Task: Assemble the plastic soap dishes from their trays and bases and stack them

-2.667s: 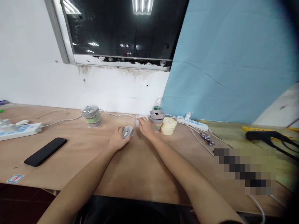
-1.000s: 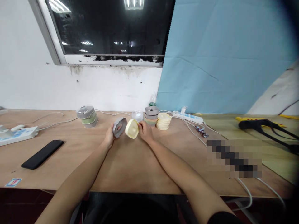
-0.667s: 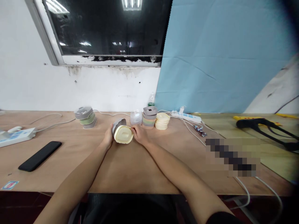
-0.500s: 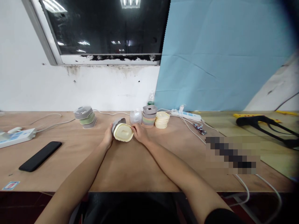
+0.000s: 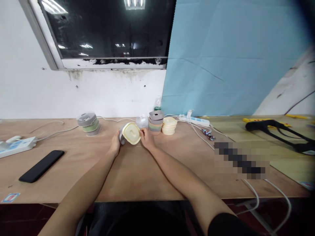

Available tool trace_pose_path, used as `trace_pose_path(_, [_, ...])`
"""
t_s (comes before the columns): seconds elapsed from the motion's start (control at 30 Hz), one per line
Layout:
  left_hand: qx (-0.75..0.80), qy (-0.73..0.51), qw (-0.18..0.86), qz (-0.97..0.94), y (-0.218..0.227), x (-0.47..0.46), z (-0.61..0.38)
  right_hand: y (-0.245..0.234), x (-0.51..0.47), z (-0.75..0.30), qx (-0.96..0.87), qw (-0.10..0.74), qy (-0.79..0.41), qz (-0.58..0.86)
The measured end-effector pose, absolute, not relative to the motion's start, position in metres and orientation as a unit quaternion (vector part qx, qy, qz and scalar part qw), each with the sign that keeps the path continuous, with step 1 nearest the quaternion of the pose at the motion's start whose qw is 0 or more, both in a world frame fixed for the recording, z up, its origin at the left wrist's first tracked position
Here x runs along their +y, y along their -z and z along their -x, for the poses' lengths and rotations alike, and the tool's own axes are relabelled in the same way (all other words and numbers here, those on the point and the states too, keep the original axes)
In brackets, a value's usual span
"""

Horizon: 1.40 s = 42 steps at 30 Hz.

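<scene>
In my left hand (image 5: 115, 143) is a grey container (image 5: 121, 137), gripped at its left side and tilted; the yellow piece in front hides most of it. My right hand (image 5: 147, 139) pinches the right edge of a cream-yellow lid (image 5: 132, 133), which is rounded-square with a raised middle and faces me. The lid is held against or just before the container; whether they are joined I cannot tell. Behind my right hand stand a stack of coloured square bowls (image 5: 156, 124), a stack of cream lids (image 5: 169, 126) and a clear plastic container (image 5: 142, 121).
At the left are a stack of lidded containers (image 5: 89, 124), a black phone (image 5: 42, 166) and a white power strip (image 5: 19, 146). Another power strip (image 5: 197, 120) with cables lies at the back right. Small wrapped packets (image 5: 208, 134) and a blurred-out dark object (image 5: 238, 159) lie on the right.
The yellow lid has been raised and turned to face me more upright, with the grey container turning behind it. Both hands keep their hold.
</scene>
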<state>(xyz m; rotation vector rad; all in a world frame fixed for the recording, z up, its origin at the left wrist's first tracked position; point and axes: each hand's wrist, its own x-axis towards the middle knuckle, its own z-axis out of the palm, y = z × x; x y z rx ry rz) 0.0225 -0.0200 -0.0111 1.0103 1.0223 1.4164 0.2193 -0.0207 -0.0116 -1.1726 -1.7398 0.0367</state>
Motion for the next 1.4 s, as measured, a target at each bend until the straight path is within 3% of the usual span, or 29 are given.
trace_pose_path(0.23, [0.409, -0.592, 0.563, -0.406, 0.004, -0.030, -0.022, -0.002, -0.026, -0.250, -0.653, 0.583, 0.031, 0.481])
trace_pose_path(0.53, [0.407, -0.574, 0.568, -0.427, 0.004, -0.029, -0.021, -0.022, -0.002, -0.357, -0.350, 0.707, 0.138, 0.599])
trace_pose_path(0.73, [0.405, -0.569, 0.573, -0.429, 0.004, -0.031, -0.022, -0.018, 0.016, -0.400, -0.336, 0.689, 0.143, 0.626])
trace_pose_path(1.03, [0.422, -0.573, 0.562, -0.422, 0.004, -0.028, -0.022, -0.030, 0.034, -0.419, -0.514, 0.554, 0.091, 0.648])
trace_pose_path(1.4, [0.404, -0.563, 0.585, -0.421, 0.007, -0.026, -0.020, -0.025, 0.016, -0.400, -0.519, 0.563, 0.097, 0.636])
